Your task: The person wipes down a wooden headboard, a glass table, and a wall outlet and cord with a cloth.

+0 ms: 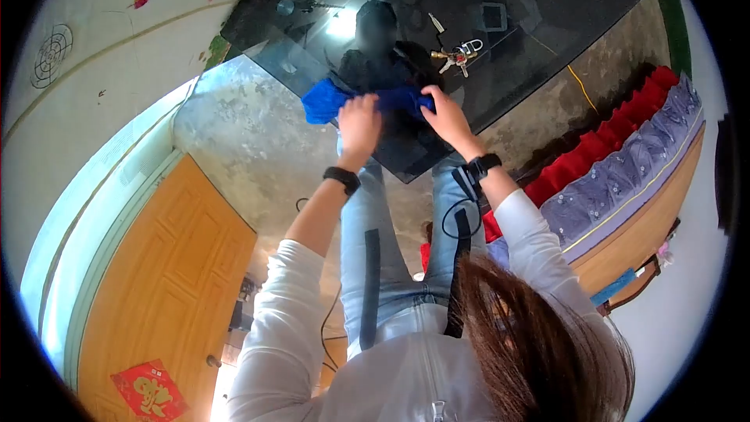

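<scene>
A blue cloth is stretched between my two hands at the near edge of the dark glossy table. My left hand presses over the middle of the cloth with its fingers curled on it, and part of the cloth sticks out beyond it to the left. At the cloth's right end, my right hand pinches it between thumb and fingers. A bunch of keys lies on the table just beyond my right hand. The tabletop shows a dark reflection behind the cloth.
A small square object lies on the table's far right part. To the right stands a bed with red and lilac frilled fabric. A wooden door is at the lower left. A yellow cord runs along the floor.
</scene>
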The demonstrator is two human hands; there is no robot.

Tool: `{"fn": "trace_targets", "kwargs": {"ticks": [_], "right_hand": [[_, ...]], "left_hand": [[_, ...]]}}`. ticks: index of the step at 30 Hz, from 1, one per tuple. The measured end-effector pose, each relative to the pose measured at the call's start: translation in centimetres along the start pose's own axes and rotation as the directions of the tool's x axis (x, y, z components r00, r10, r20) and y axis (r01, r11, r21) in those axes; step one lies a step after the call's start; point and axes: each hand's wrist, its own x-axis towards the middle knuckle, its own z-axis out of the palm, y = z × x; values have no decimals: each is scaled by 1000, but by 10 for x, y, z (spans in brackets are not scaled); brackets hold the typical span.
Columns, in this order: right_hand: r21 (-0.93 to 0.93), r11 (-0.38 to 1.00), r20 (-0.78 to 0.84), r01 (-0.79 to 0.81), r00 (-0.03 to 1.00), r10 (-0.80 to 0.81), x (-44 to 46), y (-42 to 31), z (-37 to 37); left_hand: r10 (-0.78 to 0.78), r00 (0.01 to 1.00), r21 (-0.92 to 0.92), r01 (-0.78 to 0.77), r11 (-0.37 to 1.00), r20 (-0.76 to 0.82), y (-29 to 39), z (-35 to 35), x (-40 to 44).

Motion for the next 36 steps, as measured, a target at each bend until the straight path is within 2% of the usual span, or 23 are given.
{"fn": "trace_targets", "kwargs": {"ticks": [3,6,7,10,11,14,17,21,24,25,26,30,36], "right_hand": [[56,998,-41,-27,999,29,-32,17,11],[-2,1000,-77,-17,997,17,-54,27,19],[15,1000,-24,-26,999,26,-59,25,20],[15,1000,49,-10,999,10,-63,8,26],[11,1000,92,23,995,-24,-61,3,27],[-156,986,128,56,991,-36,-54,-21,37],[-252,961,141,117,986,-83,-38,-44,63],[-364,893,139,265,964,-229,3,-78,95],[-458,815,154,355,935,-320,44,-106,105],[-484,790,152,376,925,-348,60,-112,106],[-508,765,148,395,915,-374,76,-118,106],[-531,747,111,399,907,-406,130,-141,98],[-507,797,31,328,931,-363,156,-129,80]], "left_hand": [[43,998,-15,-42,999,45,16,19,-31],[113,990,-5,-113,994,84,22,45,-53],[121,980,-13,-121,993,158,22,49,-58],[236,958,40,-245,969,164,18,46,-64],[242,941,69,-265,962,234,13,42,-64],[288,931,142,-324,935,223,-7,31,-66],[246,947,169,-282,945,205,-33,14,-69],[91,975,269,-145,952,202,-64,-5,-65],[28,992,314,-65,947,123,-79,-22,-45],[10,997,226,-29,974,83,-85,-26,-35],[11,999,234,-20,972,41,-89,-29,-24],[-33,997,184,45,982,-70,-97,-41,26],[-44,998,260,54,964,-43,-86,-54,61]]}}
